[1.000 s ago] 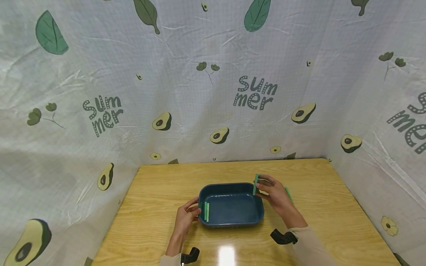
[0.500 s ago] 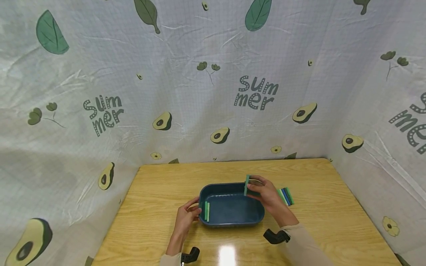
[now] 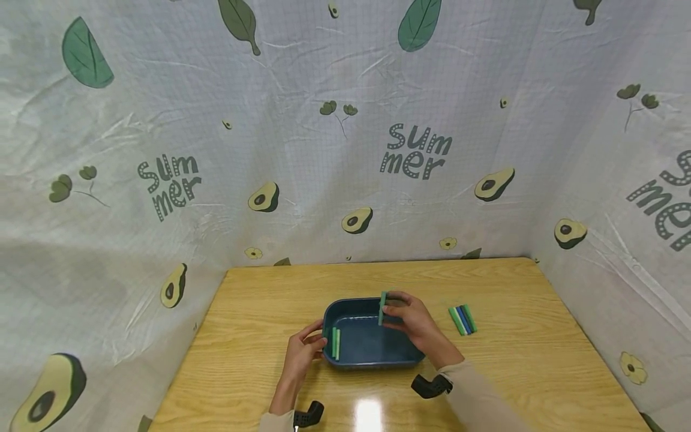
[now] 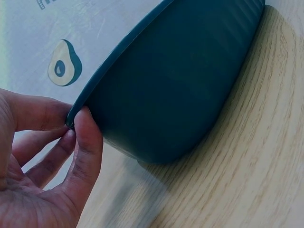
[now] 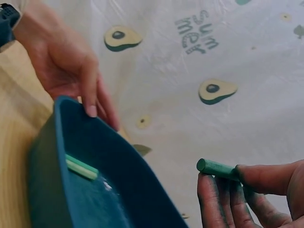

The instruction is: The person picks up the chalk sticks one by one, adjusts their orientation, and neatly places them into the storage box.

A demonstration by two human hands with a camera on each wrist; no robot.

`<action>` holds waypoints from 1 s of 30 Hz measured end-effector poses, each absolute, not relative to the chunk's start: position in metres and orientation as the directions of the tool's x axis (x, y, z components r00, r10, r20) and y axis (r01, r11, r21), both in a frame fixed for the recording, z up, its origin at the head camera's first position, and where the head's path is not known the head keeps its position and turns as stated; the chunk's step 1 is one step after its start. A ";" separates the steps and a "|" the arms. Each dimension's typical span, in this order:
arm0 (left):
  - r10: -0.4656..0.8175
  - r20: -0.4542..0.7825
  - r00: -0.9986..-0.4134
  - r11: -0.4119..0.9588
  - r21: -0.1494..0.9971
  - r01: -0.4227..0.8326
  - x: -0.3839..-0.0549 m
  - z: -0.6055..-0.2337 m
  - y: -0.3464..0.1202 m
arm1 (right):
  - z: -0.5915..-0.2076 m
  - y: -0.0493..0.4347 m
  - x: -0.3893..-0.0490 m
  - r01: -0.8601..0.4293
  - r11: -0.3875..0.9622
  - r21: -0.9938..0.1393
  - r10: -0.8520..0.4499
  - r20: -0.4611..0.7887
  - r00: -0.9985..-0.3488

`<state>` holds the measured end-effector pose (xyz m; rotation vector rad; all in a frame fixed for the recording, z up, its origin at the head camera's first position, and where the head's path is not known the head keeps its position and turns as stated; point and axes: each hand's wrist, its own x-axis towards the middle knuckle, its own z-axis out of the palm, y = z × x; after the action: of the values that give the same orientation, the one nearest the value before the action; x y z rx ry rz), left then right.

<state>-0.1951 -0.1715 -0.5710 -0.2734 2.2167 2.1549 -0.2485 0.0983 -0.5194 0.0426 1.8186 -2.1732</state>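
Observation:
My left hand [image 3: 303, 349] pinches the left rim of a dark blue rectangular tray [image 3: 372, 365] between thumb and fingers; the left wrist view shows the tray's outer wall [image 4: 161, 85] close up. Two green chalk sticks [image 3: 336, 344] lie side by side at the tray's left end, one paler than the other. Over the tray, my right hand [image 3: 412, 323] holds another green chalk stick [image 3: 382, 308] between thumb and fingertips. In the right wrist view this chalk [image 5: 216, 168] is a short cylinder, and the fingers [image 5: 209, 202] below it look dusted green.
To the tray's right, a small row of chalk sticks [image 3: 462, 320] in green, white and blue lies on the wooden table [image 3: 518, 354]. A white patterned cloth [image 3: 302, 150] hangs behind and at both sides of the table.
My right hand has moved left with the green chalk, from the tray's right edge to over its middle. The chalk row on the table has come into full view. My left hand stays put.

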 end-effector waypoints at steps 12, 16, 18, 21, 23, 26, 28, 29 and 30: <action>-0.096 -0.159 -0.983 0.007 0.987 -0.161 -0.197 -0.573 -0.171 | -0.539 0.070 -0.243 0.281 -0.080 -0.956 -0.299 -0.246 -0.922; -0.095 -0.159 -0.983 0.009 0.987 -0.161 -0.199 -0.575 -0.171 | -0.542 0.061 -0.242 0.292 -0.077 -0.953 -0.311 -0.256 -0.915; -0.095 -0.155 -0.983 0.014 0.987 -0.157 -0.198 -0.574 -0.171 | -0.543 0.056 -0.243 0.302 -0.069 -0.951 -0.313 -0.267 -0.911; -0.099 -0.156 -0.983 0.013 0.987 -0.158 -0.197 -0.572 -0.171 | -0.544 0.049 -0.243 0.322 -0.049 -0.946 -0.310 -0.292 -0.905; -0.101 -0.150 -0.984 0.017 0.988 -0.152 -0.196 -0.571 -0.171 | -0.546 0.045 -0.243 0.333 -0.039 -0.942 -0.312 -0.305 -0.900; -0.102 -0.142 -0.985 0.018 0.989 -0.144 -0.195 -0.570 -0.170 | -0.550 0.040 -0.244 0.347 -0.032 -0.937 -0.308 -0.321 -0.896; -0.102 -0.138 -0.985 0.019 0.990 -0.141 -0.195 -0.570 -0.170 | -0.553 0.038 -0.245 0.355 -0.026 -0.934 -0.304 -0.331 -0.893; -0.098 -0.132 -0.986 0.024 0.991 -0.135 -0.195 -0.570 -0.170 | -0.555 0.037 -0.245 0.359 -0.021 -0.933 -0.300 -0.337 -0.892; -0.099 -0.135 -0.986 0.023 0.990 -0.137 -0.195 -0.570 -0.170 | -0.556 0.036 -0.245 0.363 -0.016 -0.932 -0.298 -0.342 -0.891</action>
<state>-0.1952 -0.1697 -0.5705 -0.2569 2.2261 2.1616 -0.2449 0.0357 -0.5561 0.0676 1.8193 -1.9572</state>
